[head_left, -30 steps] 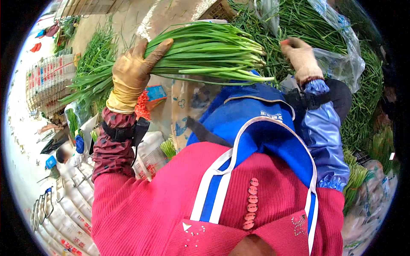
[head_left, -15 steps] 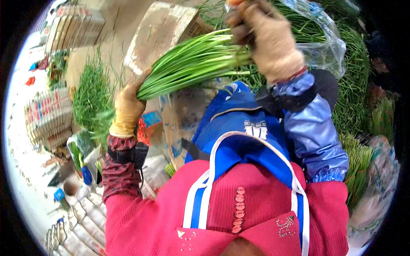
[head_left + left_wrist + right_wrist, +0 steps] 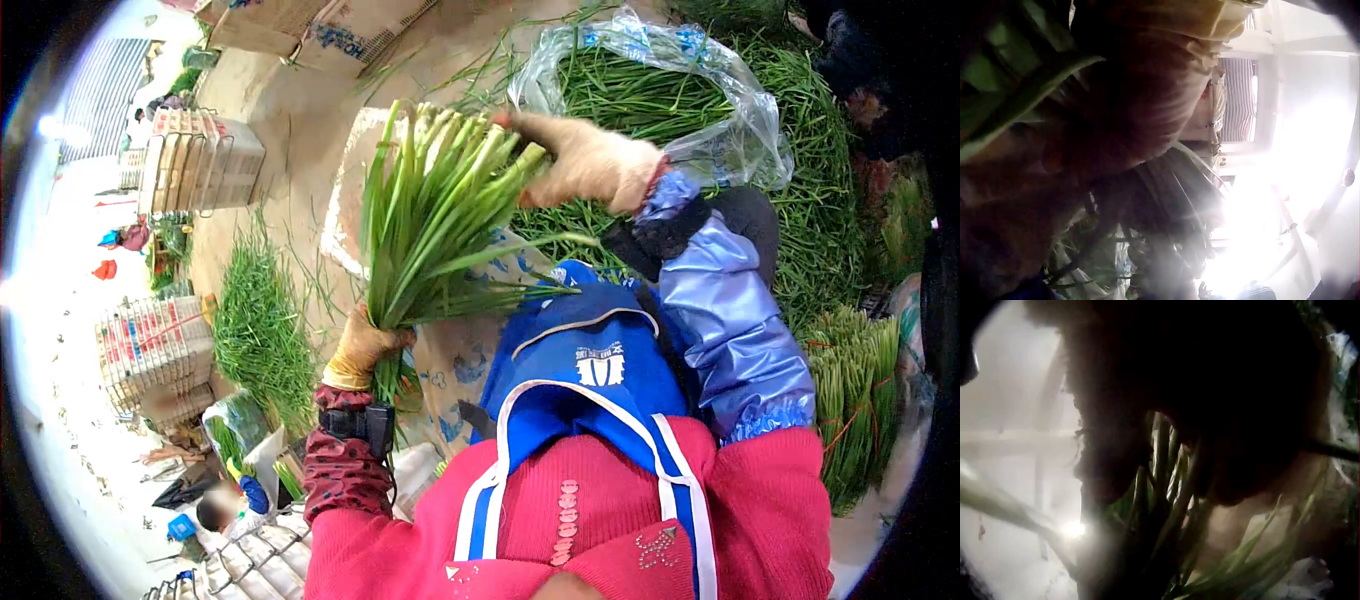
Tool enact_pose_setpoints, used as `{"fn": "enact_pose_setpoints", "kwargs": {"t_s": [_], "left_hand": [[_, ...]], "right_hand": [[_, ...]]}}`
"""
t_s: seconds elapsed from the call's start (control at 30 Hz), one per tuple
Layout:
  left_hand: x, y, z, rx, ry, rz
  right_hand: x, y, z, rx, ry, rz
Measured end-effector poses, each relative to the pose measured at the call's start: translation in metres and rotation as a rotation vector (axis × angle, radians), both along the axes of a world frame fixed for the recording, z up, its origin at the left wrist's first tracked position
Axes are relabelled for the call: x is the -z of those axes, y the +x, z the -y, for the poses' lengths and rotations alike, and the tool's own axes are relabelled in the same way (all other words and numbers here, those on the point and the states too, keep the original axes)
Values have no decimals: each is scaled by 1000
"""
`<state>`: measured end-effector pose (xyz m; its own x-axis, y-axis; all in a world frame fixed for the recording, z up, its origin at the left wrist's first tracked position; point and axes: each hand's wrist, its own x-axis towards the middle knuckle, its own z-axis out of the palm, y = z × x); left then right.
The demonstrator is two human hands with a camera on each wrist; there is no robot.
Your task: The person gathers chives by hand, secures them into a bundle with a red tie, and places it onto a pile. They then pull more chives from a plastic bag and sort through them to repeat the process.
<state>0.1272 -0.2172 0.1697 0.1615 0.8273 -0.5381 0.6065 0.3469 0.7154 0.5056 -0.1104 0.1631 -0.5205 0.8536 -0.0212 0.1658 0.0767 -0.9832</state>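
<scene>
A bunch of garlic chives [image 3: 430, 230] stands tilted in front of me, pale stem ends up and leafy ends down. My left hand [image 3: 366, 345], in a yellowed glove, grips it low around the leaves. My right hand [image 3: 590, 165], in a beige knit glove, holds the stem ends from the right. Stems [image 3: 1163, 456] show between its dark thumb and fingers in the right wrist view. Some longer leaves hang out sideways over my blue apron [image 3: 590, 345]. In the left wrist view the glove [image 3: 1147, 94] is mostly in shadow.
An open clear plastic bag [image 3: 745, 150] with loose chives lies ahead on a green heap [image 3: 815, 225]. Bound bunches [image 3: 850, 400] stand at right. Another loose pile [image 3: 255, 320] and stacked crates [image 3: 155, 345] are at left. A pale worn board [image 3: 345, 215] lies behind the bunch.
The bunch has swung from lying sideways to nearly upright, stem ends up. My left hand has moved lower; my right hand has come in from the right to the stems.
</scene>
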Motion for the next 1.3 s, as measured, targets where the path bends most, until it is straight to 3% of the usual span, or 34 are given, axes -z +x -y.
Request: {"fn": "enact_pose_setpoints", "kwargs": {"t_s": [0.13,0.17,0.2,0.27,0.33,0.4,0.47,0.5,0.53,0.6,0.7,0.73,0.8,0.83,0.87,0.93,0.97,1.07,1.13,1.2,1.23,1.27,1.3], "left_hand": [[-6,6,7,-59,-87,74],[-5,3,8,-48,-84,100],[-3,2,11,-41,-83,128],[-2,4,14,-32,-32,135],[3,4,11,-23,-23,138],[9,-2,11,-24,-68,137],[13,-4,11,8,-28,172],[13,-4,11,18,-18,169],[12,-3,10,28,-7,166],[12,-1,9,16,-24,149],[15,-4,7,89,-5,135],[15,-3,5,132,11,136],[11,0,1,194,42,150],[9,1,0,223,58,156],[12,-2,-4,235,25,171],[23,-10,-9,246,-43,206],[26,-14,-8,202,-77,250],[25,-15,-5,189,20,33],[24,-12,-8,313,182,-189],[21,-20,-12,310,153,-102],[24,-23,-18,320,115,-49],[28,-27,-21,345,74,1],[7,-9,-27,361,-13,46]], "right_hand": [[11,-11,-4,170,-232,-251],[-2,-6,-3,372,-316,-264],[21,-5,-18,596,-218,-367],[13,15,-21,620,-282,-397],[-6,27,-23,427,-98,-96],[-25,21,-16,168,2,35],[-43,9,-10,71,198,324],[-43,8,-9,79,170,317],[-46,-1,-4,57,313,582],[-32,-5,-12,-16,209,594],[-6,-21,-3,175,497,706],[-2,-28,-2,182,469,627],[1,-27,-12,-35,121,204],[-11,-29,-6,47,-114,162],[-1,-29,-10,85,-193,35],[5,-17,-27,455,-204,-79],[6,-12,-35,491,-139,-88],[-19,-8,-40,148,-61,-67],[-52,-5,-37,-93,107,243],[-51,-13,-46,-265,284,205],[-66,-19,-37,-274,243,325],[-40,-32,-45,-354,264,233],[-44,-37,-36,-306,183,288]]}}
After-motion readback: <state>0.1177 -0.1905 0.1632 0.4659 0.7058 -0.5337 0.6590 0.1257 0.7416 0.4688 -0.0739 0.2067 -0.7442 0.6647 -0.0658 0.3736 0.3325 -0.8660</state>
